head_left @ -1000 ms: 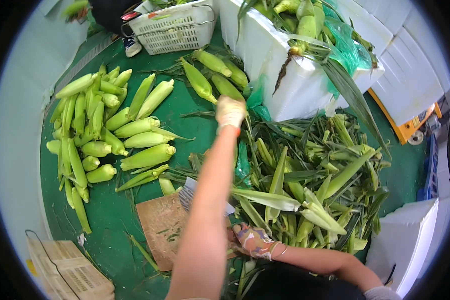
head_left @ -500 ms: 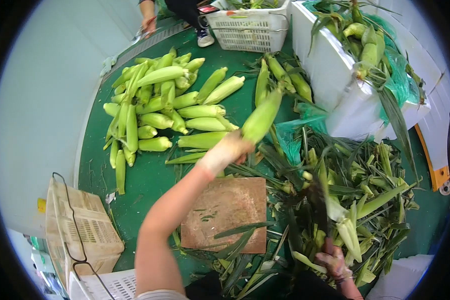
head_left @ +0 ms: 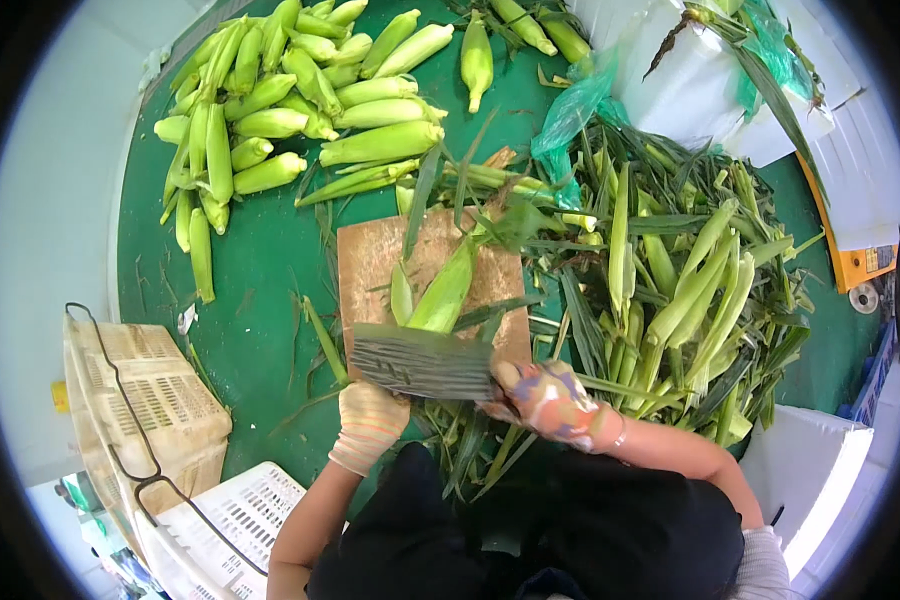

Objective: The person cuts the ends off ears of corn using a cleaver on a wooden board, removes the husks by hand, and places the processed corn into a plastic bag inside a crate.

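Note:
An ear of corn (head_left: 444, 295) in its green husk lies slanted across the brown cutting board (head_left: 360, 270), loose leaves at its far end. Its near end runs behind the wide dark blade of a cleaver (head_left: 420, 366). My right hand (head_left: 550, 402), in a patterned glove, is closed round the cleaver's handle. Low at the board's near left corner, my left hand (head_left: 370, 425), in a pale striped glove, is closed in line with the ear's near end. The blade hides some of its fingers and the grip itself.
Several trimmed ears (head_left: 270, 123) are piled at the far left. A heap of cut husks and leaves (head_left: 670, 300) spreads on the right. Leafy ears (head_left: 477, 65) lie beyond the board, near green plastic (head_left: 575, 120) and a white foam box (head_left: 670, 80). Plastic baskets (head_left: 160, 400) stand at lower left.
The left hand has brought the ear from beyond the board back onto it. The right hand has raised the cleaver from the husk heap and moved left over the board. The view has tilted nearer.

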Demonstrator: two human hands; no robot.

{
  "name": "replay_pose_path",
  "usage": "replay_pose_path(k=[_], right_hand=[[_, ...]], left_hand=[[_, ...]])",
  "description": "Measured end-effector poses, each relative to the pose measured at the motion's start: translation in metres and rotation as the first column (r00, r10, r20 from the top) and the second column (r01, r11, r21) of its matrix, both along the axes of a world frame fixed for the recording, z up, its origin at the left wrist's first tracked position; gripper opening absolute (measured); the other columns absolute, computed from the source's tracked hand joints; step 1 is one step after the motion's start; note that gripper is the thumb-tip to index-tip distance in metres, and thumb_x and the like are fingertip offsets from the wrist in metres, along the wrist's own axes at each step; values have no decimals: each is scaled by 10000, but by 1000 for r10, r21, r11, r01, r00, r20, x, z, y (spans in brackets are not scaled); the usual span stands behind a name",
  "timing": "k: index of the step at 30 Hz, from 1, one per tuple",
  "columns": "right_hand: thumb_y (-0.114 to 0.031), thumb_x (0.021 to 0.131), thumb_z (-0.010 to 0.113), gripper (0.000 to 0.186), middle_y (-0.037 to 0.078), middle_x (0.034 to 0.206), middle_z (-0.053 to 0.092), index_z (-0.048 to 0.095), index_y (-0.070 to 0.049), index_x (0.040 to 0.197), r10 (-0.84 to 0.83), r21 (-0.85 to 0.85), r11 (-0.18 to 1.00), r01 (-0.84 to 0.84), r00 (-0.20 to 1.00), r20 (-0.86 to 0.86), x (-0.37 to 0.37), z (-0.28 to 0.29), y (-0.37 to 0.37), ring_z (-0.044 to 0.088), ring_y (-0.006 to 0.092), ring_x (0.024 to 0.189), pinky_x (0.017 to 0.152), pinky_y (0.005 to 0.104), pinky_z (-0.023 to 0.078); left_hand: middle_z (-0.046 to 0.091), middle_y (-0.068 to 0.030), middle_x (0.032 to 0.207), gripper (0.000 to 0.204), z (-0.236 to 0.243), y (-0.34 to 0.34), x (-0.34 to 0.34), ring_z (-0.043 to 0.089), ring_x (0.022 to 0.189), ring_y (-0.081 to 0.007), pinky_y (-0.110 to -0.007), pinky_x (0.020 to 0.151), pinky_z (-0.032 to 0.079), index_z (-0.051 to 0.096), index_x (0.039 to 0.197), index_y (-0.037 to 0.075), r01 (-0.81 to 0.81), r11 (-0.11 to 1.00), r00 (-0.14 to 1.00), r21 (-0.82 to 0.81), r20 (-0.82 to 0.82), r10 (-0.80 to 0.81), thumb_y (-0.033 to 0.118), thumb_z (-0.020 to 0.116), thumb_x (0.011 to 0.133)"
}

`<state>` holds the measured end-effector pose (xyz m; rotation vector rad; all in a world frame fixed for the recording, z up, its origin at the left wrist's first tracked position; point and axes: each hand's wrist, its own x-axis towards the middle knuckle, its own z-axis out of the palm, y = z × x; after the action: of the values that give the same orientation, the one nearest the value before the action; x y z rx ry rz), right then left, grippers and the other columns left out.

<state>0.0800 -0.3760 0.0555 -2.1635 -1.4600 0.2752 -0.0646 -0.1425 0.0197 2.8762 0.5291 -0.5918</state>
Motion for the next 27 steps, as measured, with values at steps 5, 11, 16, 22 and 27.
replay_pose_path(k=[5, 11, 16, 22, 27], right_hand=[[-409, 910, 558, 380, 137, 754, 653, 485, -37, 940, -399, -485, 840, 241, 882, -252, 52, -39, 12, 657, 313, 681, 599, 406, 538], [-404, 925, 584, 427, 70, 561, 468, 508, -11, 775, -438, -231, 897, 377, 689, -578, 80, -25, 20, 459, 160, 486, 474, 330, 400], [-306, 921, 600, 339, 80, 555, 470, 511, -1, 803, -342, 29, 914, 406, 806, -484, 65, 39, 52, 463, 146, 494, 468, 332, 368], [-356, 918, 592, 397, 176, 689, 586, 608, 40, 902, -293, -115, 956, 270, 879, -376, 65, -53, 26, 564, 280, 604, 571, 403, 450], [-463, 907, 561, 534, 160, 752, 641, 641, 52, 1022, -638, -505, 768, 393, 533, -555, 75, 8, 0, 616, 224, 702, 686, 348, 487]], left_hand=[[665, -170, 902, 713, 21, 1, -37, 664, 823, -326, -431, 725, 515, 341, 1347, 1, -215, 968, 974, -132, -104, 202, 222, 679, 760], [547, -186, 1167, 673, 29, 2, 42, 575, 1033, -329, -421, 892, 453, 445, 1279, -4, 119, 992, 920, 52, 370, -130, 337, 701, 759], [602, -160, 1062, 684, -11, 11, 88, 623, 970, -293, -384, 836, 512, 468, 1270, -8, 65, 980, 995, 189, -87, -49, 417, 684, 781], [638, -202, 1005, 576, -25, 19, 99, 652, 873, -347, -436, 752, 536, 509, 1203, 17, 149, 989, 978, -19, 149, -145, 378, 688, 790], [612, -179, 1139, 654, 49, 53, 70, 603, 1071, -284, -355, 931, 478, 429, 1319, -2, -43, 722, 907, -690, 277, 318, 277, 731, 811]])
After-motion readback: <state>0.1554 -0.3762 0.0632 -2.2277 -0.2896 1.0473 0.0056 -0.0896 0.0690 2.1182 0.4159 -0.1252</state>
